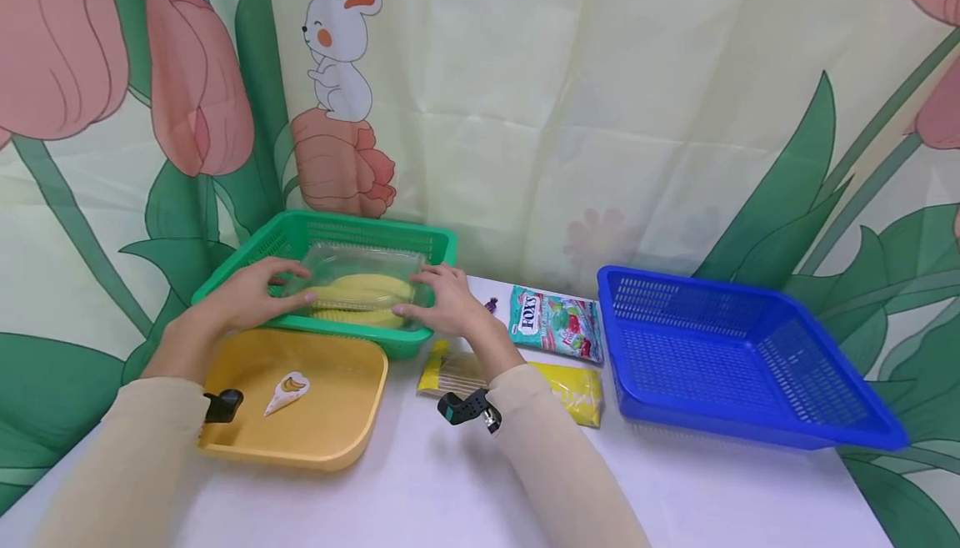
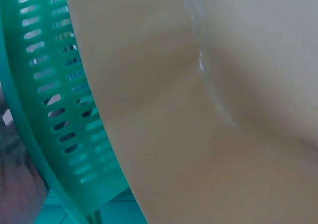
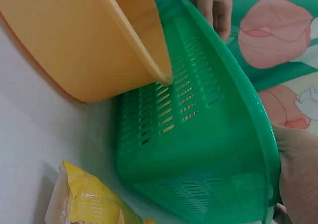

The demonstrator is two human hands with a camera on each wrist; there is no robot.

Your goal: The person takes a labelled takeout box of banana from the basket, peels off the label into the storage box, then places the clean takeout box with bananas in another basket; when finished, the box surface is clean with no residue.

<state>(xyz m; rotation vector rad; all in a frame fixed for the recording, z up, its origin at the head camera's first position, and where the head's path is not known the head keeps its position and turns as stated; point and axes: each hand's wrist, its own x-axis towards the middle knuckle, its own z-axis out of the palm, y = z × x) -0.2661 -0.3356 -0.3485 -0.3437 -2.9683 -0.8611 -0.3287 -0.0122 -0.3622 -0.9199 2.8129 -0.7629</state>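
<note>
In the head view, a clear plastic box (image 1: 360,258) sits in or just over the green basket (image 1: 442,241). Long yellow pieces (image 1: 367,285) show through it, the nearer one ridged like corn; whether they lie inside or beneath the box I cannot tell. My left hand (image 1: 251,294) holds the box's left end, thumb along its near side. At the other end my right hand (image 1: 446,304) grips it with thumb and fingers. Both hands show only partly behind the basket rim in the right wrist view.
In front of the basket stands a yellow-orange tub (image 1: 337,414) with a banana sticker (image 1: 287,392). Right of it lie a yellow packet (image 1: 573,389), a Fox's candy bag (image 1: 555,323) and a small purple wrapped piece (image 1: 491,305). A blue basket (image 1: 720,427) stands at the right.
</note>
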